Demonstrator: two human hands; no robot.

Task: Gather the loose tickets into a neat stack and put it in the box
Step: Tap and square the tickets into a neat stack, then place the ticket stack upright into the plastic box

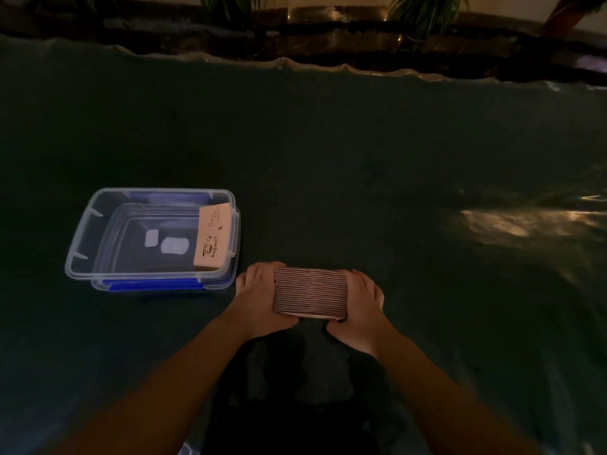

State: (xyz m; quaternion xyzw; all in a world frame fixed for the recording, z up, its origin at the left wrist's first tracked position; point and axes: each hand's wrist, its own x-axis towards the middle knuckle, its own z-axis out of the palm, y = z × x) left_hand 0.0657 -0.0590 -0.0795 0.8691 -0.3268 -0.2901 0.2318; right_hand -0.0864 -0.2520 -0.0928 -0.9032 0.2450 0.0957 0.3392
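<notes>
A thick stack of tickets (310,293) stands on edge on the dark green table, its layered edges facing up. My left hand (259,298) presses its left end and my right hand (359,307) presses its right end, so both hands clamp the stack between them. To the left sits a clear plastic box (82,244) with blue latches. One pale ticket with a coffee cup drawing (212,238) leans against the box's right inner wall.
The dark green cloth (394,159) covers the table and wrinkles at the far edge. Plants (423,11) and a dark ledge lie beyond it. A patch of reflected light (512,221) shows at the right.
</notes>
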